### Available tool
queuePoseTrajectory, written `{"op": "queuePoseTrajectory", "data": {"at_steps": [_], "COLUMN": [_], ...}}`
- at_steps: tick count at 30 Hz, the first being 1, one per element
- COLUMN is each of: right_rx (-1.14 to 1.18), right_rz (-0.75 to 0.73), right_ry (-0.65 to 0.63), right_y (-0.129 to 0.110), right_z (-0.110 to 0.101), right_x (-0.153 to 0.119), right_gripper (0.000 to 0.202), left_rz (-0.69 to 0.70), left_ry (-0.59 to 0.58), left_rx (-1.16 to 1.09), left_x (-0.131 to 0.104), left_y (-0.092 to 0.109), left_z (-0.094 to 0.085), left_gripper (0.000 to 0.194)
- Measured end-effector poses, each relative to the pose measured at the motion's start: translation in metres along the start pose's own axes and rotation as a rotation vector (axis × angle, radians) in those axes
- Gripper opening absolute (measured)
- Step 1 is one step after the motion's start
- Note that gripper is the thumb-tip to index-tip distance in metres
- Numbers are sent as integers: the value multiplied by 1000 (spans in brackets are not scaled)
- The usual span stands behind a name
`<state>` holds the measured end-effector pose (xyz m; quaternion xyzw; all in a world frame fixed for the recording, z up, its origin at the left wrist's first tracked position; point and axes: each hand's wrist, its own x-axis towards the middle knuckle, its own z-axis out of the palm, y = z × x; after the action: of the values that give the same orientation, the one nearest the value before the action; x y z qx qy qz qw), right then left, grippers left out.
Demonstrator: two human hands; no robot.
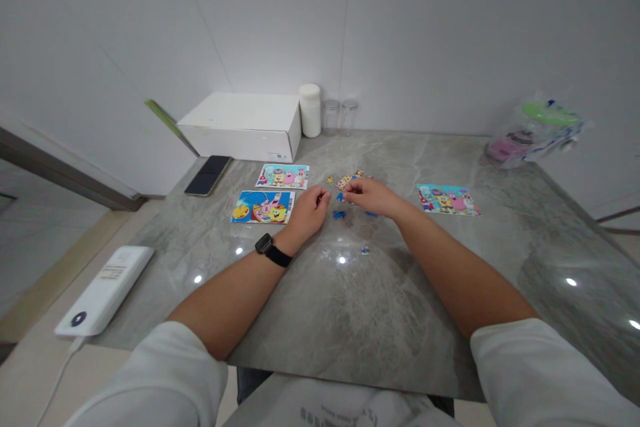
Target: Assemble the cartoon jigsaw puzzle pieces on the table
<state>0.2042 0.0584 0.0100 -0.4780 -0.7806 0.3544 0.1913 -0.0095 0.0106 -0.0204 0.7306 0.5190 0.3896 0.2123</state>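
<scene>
Before you, the gray surface (310,327) fills the lower and middle part of the frame; it looks smooth, so flat things may slide on it easily. Your left hand (309,209) is at the centre, its fingers curled, and I cannot tell if they hold anything. Your right hand (374,196), just right of it, has its fingertips bent close together by a small blue piece (340,197); whether they grasp it, I cannot tell. The printed card (449,201) at right of centre seems light, thin and bendable; better to lift it by an edge. The small puzzle-like pieces lie around your fingers, the patterned cluster (344,182) just beyond. They are probably very light and stiff, with weak corners, so pinch opposite edges gently. One loose piece (365,251) lies below, alone.
</scene>
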Motion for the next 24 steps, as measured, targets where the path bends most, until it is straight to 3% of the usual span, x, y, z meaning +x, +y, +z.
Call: {"op": "queuePoseTrajectory", "data": {"at_steps": [2, 6, 9, 14, 18, 24], "right_rx": [-20, -55, -85, -131, -216, -399], "right_rz": [7, -7, -10, 16, 42, -22], "right_ry": [-12, -42, -77, -80, -34, -75], "right_y": [1, -1, -4, -12, -14, -13], "right_z": [-2, -5, -6, -8, -11, -7], "right_x": [0, -3, -5, -8, -9, -11], "right_gripper": [17, 17, 18, 23, 24, 14], "left_rz": [78, 273, 356, 334, 284, 229], "left_ry": [2, -67, -104, -81, -80, -190], "left_rx": [-6, 39, 111, 195, 221, 355], "left_x": [0, -1, -2, -1, 3, -2], "left_y": [0, 0, 0, 1, 9, 6], "left_z": [-2, -5, -4, -8, -25, -44], "left_gripper": [15, 36, 33, 23, 20, 21]}}
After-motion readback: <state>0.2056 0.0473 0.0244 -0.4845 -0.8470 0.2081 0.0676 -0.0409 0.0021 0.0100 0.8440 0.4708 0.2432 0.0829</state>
